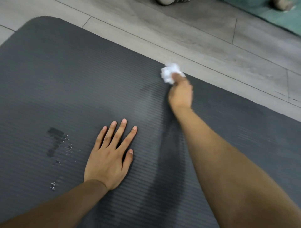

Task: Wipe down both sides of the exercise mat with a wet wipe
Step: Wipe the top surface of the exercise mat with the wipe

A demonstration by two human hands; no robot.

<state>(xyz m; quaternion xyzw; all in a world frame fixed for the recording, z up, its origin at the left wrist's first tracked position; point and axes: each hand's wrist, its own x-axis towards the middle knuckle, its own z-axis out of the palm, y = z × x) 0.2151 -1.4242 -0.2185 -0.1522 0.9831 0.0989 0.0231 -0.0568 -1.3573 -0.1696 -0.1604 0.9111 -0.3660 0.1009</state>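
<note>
A dark grey ribbed exercise mat (65,78) lies flat on the floor and fills most of the view. My right hand (180,93) reaches out to the mat's far edge and grips a crumpled white wet wipe (169,73), which presses on the mat; the hand is blurred. My left hand (109,156) rests flat on the mat nearer to me, fingers spread and straight. A damp streak runs along the mat below my right arm. A dark wet patch with droplets (55,143) lies left of my left hand.
Grey wood-look floor (195,32) lies beyond the mat's far edge. A teal rug (280,17) sits at the top right corner with some object on it. Part of a shoe or slipper (169,1) shows at the top edge.
</note>
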